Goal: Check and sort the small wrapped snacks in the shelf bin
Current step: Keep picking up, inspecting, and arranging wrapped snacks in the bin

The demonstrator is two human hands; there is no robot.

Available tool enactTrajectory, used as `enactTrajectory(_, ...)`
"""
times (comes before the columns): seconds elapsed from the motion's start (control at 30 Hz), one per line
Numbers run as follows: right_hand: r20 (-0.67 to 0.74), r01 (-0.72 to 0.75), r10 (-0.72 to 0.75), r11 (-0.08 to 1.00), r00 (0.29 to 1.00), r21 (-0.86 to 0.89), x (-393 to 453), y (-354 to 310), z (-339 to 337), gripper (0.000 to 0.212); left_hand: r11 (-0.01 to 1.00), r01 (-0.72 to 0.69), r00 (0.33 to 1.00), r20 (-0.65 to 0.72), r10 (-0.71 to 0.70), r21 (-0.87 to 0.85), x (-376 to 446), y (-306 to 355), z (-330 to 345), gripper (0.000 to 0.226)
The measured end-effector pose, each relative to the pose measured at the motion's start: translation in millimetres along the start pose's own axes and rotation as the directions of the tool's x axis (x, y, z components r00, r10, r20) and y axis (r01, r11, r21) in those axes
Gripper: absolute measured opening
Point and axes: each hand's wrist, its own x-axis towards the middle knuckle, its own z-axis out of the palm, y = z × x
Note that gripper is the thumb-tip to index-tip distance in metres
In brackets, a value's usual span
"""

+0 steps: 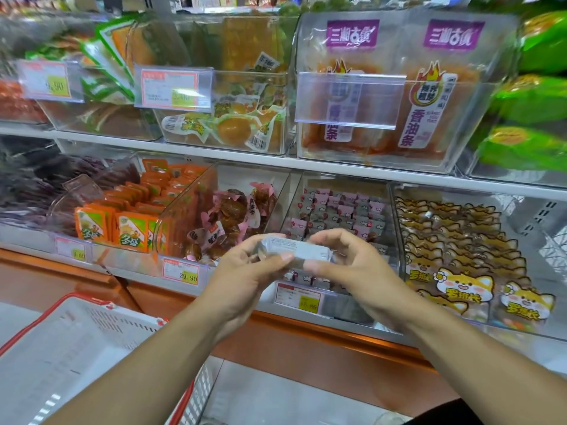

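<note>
Both hands are pinching one small wrapped snack (294, 250) by its ends, the left hand (245, 271) taking the left end and the right hand (346, 262) the right, thumbs underneath and fingers curling over the top. It is hovering just in front of the shelf bin (337, 207) of pink-and-grey packets lying beyond the knuckles. Judging by the silvery film, it is probably handling light, crinkly and a little slippery, so gripping the sealed ends seems safest.

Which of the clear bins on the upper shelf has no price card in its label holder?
The upper bin of orange snacks with purple labels: its holder is clear and empty, while the two bins left of it show red-and-yellow price cards.
</note>
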Motion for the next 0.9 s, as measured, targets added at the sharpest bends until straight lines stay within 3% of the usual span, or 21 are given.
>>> enactTrajectory(0.1, 0.028, -0.141, 0.138, 0.974, 0.990, 0.177, 2.2, 1.2, -0.1, 0.040, 1.000, -0.022, 0.999, 0.047, 0.023, -0.012, -1.4, 0.9, 2.1, 0.039)
enactTrajectory(0.23, -0.020, -0.059, 0.065, 0.971, 0.998, 0.233, 2.5, 3.4, 0.1, 0.032, 0.995, -0.023, 0.999, 0.021, 0.025, -0.097, 0.3, -1.3, 2.2, 0.057)
enactTrajectory(0.43, -0.187, 0.172, -0.193, 0.977, 0.963, -0.124, 1.6, 10.3, 2.3, 0.039, 0.992, 0.085, 0.996, 0.026, -0.083, -0.098, 1.5, -11.5, 5.1, 0.046)
enactTrajectory(0.5, -0.173, 0.215, -0.259, 0.947, 0.950, -0.239, 2.3, 11.2, 4.6, 0.037, 0.989, 0.066, 0.997, -0.016, -0.069, -0.135, 2.8, -12.5, 6.4, 0.047)
enactTrajectory(0.57, -0.099, 0.201, -0.235, 0.941, 0.967, -0.272, 2.8, 12.1, 4.1, 0.030, 0.991, 0.006, 0.997, -0.072, -0.016, -0.133, 4.0, -11.2, 6.4, 0.044)
enactTrajectory(0.77, -0.068, 0.178, -0.189, 0.974, 0.980, -0.143, 8.4, 7.9, 4.7, 0.034, 0.967, -0.090, 0.990, -0.082, 0.112, 0.238, 4.2, -10.0, 8.5, 0.044)
enactTrajectory(0.9, 0.007, 0.148, -0.148, 0.984, 0.989, -0.102, 20.9, 1.8, -2.3, 0.031, 0.921, -0.145, 0.985, -0.037, 0.169, 0.361, 7.9, -13.4, 16.4, 0.036)
